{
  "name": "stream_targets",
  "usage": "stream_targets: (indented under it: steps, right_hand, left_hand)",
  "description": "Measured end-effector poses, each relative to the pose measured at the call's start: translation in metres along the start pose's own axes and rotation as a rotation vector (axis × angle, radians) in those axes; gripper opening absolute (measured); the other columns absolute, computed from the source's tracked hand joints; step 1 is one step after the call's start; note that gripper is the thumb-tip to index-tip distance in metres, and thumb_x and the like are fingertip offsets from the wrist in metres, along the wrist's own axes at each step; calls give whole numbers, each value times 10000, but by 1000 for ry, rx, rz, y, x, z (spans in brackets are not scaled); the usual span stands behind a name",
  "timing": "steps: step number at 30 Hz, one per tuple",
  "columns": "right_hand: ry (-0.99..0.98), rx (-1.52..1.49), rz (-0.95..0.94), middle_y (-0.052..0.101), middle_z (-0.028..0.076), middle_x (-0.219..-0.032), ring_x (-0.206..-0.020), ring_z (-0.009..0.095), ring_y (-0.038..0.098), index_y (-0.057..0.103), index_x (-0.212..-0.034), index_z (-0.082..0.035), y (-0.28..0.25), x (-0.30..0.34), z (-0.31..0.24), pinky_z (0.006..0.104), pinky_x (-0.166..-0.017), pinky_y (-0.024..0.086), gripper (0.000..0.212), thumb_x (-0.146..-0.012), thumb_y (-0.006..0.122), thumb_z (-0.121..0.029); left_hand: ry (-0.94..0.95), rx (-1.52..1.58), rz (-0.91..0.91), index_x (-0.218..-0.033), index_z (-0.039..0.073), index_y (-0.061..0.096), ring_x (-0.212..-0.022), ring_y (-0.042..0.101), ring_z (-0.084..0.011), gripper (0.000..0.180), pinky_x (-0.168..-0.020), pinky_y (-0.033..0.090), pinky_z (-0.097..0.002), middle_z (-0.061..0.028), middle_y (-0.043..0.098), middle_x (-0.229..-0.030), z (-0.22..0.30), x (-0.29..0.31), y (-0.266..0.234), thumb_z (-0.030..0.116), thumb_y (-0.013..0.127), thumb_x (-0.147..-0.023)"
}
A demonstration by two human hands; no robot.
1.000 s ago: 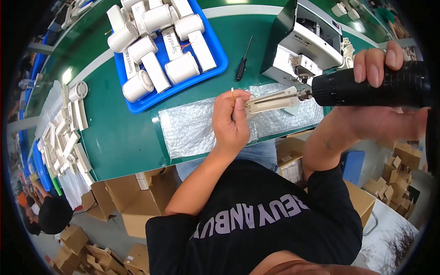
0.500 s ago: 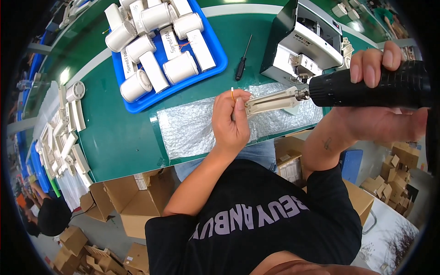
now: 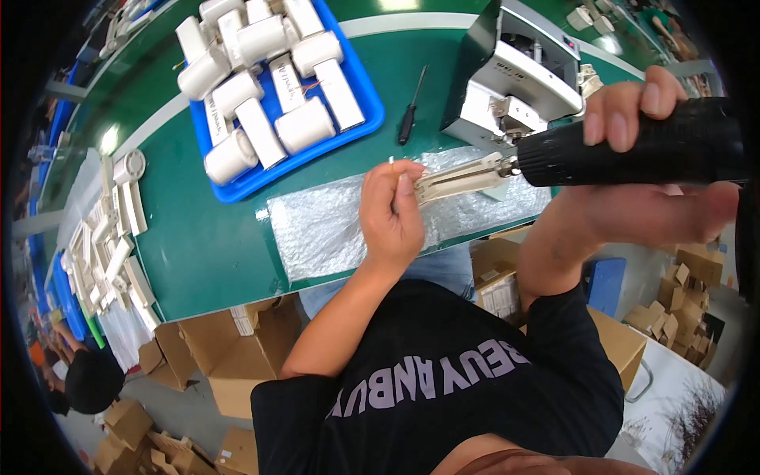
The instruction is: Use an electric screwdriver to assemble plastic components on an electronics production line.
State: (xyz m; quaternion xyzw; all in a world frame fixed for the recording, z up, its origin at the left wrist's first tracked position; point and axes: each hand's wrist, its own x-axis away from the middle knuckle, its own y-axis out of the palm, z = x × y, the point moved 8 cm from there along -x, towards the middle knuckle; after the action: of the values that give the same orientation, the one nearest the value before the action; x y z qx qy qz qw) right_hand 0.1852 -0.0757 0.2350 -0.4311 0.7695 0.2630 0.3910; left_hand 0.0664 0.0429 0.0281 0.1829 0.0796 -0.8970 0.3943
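Observation:
My left hand (image 3: pixel 393 212) is closed around one end of a long cream plastic handle housing (image 3: pixel 459 180), its open, hollow side facing up. In my right hand (image 3: pixel 633 158) is a black power screwdriver (image 3: pixel 570 150), gripped round its thick body. The driver's metal tip meets the right end of the housing, and its bit lies along the hollow; the contact with any screw is too small to make out. Beneath both lies a sheet of bubble wrap (image 3: pixel 317 237) on the green table.
A blue tray (image 3: pixel 368 119) of white fan-like units stands at the back left. Behind the work lie a black screwdriver (image 3: pixel 408 123) and a silver-black machine (image 3: pixel 518 75). Loose white housings (image 3: pixel 111 245) are piled at the far left. Cardboard boxes (image 3: pixel 229 356) stand below the table edge.
The whole view has shifted slightly. My left hand, the housing and the power driver have moved a little left together; both grips stay the same.

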Motion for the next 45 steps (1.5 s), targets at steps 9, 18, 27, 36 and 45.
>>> stream_targets:
  steps: [9, 18, 27, 36, 45]
  right_hand:
    - [83, 263, 413, 578, 153, -899, -615, 191, 614, 468, -1187, -43, 11, 8, 6, 298, -512, 532, 665, -839, 622, -589]
    - [-42, -102, 631, 518, 169, -1293, -808, 146, 613, 60, -1542, -64, 1, 23, 3, 266, -640, 514, 1060, -773, 790, -37]
    - [206, 373, 510, 590, 82, -695, -553, 163, 604, 541, -972, 30, -6, 10, -1, 258, -489, 500, 822, -829, 459, -776]
    - [108, 17, 173, 527, 106, -929, -689, 166, 578, 500, -1045, 40, -14, 14, 4, 297, -598, 487, 871, -826, 423, -799]
    - [19, 58, 135, 512, 157, -1030, -732, 203, 582, 474, -1115, 50, -16, 11, -1, 313, -592, 487, 877, -835, 442, -780]
  left_hand:
    - [-100, -27, -10, -985, -21, 564, -880, 583, -205, 208, -841, 454, -311, -128, 614, -961, -6, 9, -8, 68, 377, -999]
    - [-96, 29, -32, -992, -42, 538, -922, 569, -196, 222, -859, 449, -309, -130, 594, -1001, -4, 11, 0, 90, 360, -1010]
    - [-32, -111, -8, -948, -35, 599, -888, 607, -220, 173, -778, 474, -308, -139, 642, -980, -3, 4, 0, 43, 447, -979]
    - [32, 27, 15, -884, -11, 585, -824, 583, -232, 113, -741, 455, -309, -116, 654, -954, -9, 9, -5, 19, 498, -950]
    - [1, 9, 20, -883, -6, 590, -810, 575, -235, 128, -730, 451, -315, -104, 652, -950, -9, 7, -7, 22, 488, -955]
